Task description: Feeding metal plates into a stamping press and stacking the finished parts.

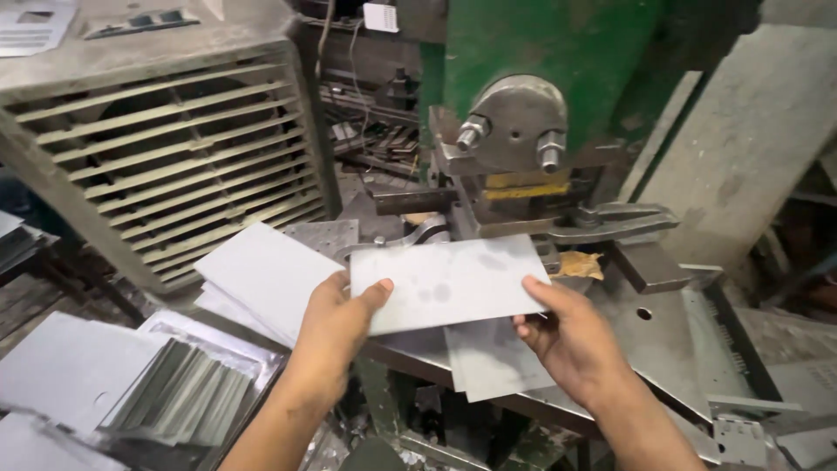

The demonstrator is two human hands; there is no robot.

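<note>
Both hands hold one flat rectangular metal sheet [449, 281] level in front of the green press machine [558, 61]. The left hand [336, 327] grips the sheet's lower left corner, thumb pressed flat on top near the edge and the other fingers curled out of sight beneath it, so the hand is closed about the sheet rather than spread. The right hand [571, 336] pinches the lower right corner, with the thumb lying along the top edge of that corner and the fingers bent underneath, the fingertips just showing below the sheet. The sheet is dull grey, thin and straight-edged, with a few darker smudges and faint spots across its face; its far edge reaches toward the dies under the press head, though whether it touches them cannot be told. It is held above the steel press table [671, 349], over another grey sheet [493, 358] that lies on the table and overhangs its near edge. Just to the left of the left hand lies a loose stack of similar blank sheets [261, 275], fanned slightly. Lower left, a bundle of narrower metal strips [187, 397] lies in a tray. Behind the stack stands a slatted grey cooler housing [166, 148].
</note>
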